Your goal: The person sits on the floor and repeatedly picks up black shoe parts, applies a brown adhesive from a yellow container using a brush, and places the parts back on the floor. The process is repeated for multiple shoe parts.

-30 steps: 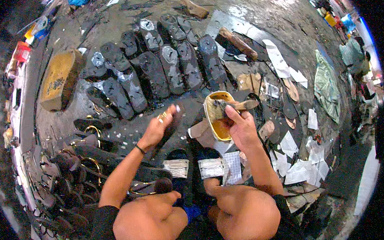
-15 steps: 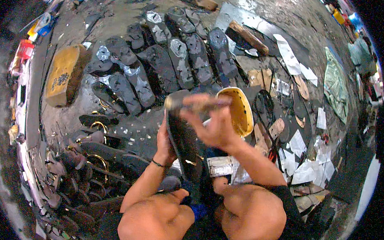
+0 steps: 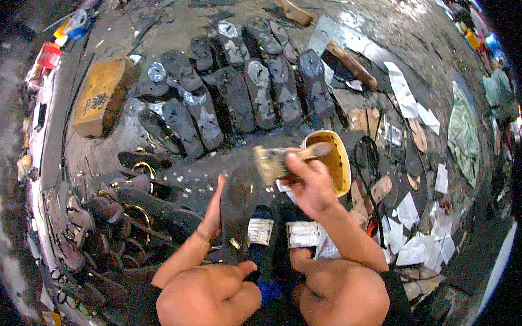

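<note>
My left hand (image 3: 212, 212) grips a dark shoe sole (image 3: 235, 212) along its left edge; most of the fingers are hidden behind it. The sole stands tilted in front of my knees. My right hand (image 3: 316, 188) is closed round the handle of a flat paintbrush (image 3: 269, 165). Its worn, pale bristle end points left, just above and right of the sole's far end, and the two look apart. Right behind the brush handle is a yellow tub (image 3: 344, 167) with dark specks on its inner wall.
Several dark soles (image 3: 232, 96) lie in rows ahead. A wooden block (image 3: 102, 95) sits at far left. Sandals with gold rings (image 3: 143, 213) are piled on the left. White paper scraps (image 3: 422, 239) and a green cloth (image 3: 464, 138) lie on the right.
The brush has swung from above the sole's far end to the right and nearer me. The sole's far end has dropped lower, and the whole view has shifted slightly.
</note>
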### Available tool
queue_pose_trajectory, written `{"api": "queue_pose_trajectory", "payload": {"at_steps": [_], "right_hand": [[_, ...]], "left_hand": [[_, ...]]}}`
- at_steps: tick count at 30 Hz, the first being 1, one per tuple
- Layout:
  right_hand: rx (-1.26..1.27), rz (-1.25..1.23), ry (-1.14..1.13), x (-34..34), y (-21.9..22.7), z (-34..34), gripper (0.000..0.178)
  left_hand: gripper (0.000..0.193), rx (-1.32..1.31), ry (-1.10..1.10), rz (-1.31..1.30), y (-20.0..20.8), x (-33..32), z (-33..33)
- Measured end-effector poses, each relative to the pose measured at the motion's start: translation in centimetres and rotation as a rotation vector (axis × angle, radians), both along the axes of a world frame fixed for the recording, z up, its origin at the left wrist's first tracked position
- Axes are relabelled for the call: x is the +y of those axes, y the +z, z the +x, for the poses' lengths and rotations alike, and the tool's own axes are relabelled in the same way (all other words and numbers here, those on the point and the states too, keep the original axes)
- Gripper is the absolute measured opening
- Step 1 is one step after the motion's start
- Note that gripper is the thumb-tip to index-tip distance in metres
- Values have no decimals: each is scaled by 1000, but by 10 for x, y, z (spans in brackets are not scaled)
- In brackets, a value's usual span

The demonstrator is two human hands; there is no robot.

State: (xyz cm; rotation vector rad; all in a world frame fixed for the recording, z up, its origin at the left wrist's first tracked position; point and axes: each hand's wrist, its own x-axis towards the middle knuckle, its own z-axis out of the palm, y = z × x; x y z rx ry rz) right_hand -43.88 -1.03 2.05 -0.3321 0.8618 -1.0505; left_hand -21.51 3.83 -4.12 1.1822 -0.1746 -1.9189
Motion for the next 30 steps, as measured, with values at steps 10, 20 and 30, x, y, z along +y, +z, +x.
{"api": "queue_pose_trajectory", "payload": {"at_steps": [10,20,30], "right_hand": [[471,-255,68,-8,-35,13,22],[697,-615,64,-4,8,33,23],[961,-638,71,-11,-11,12,22]], "left_hand": [[80,-42,202,-175,15,-27,-32],[96,-86,70,-111,5,-68,-25],[69,66,348,-204,26,-73,-39]]}}
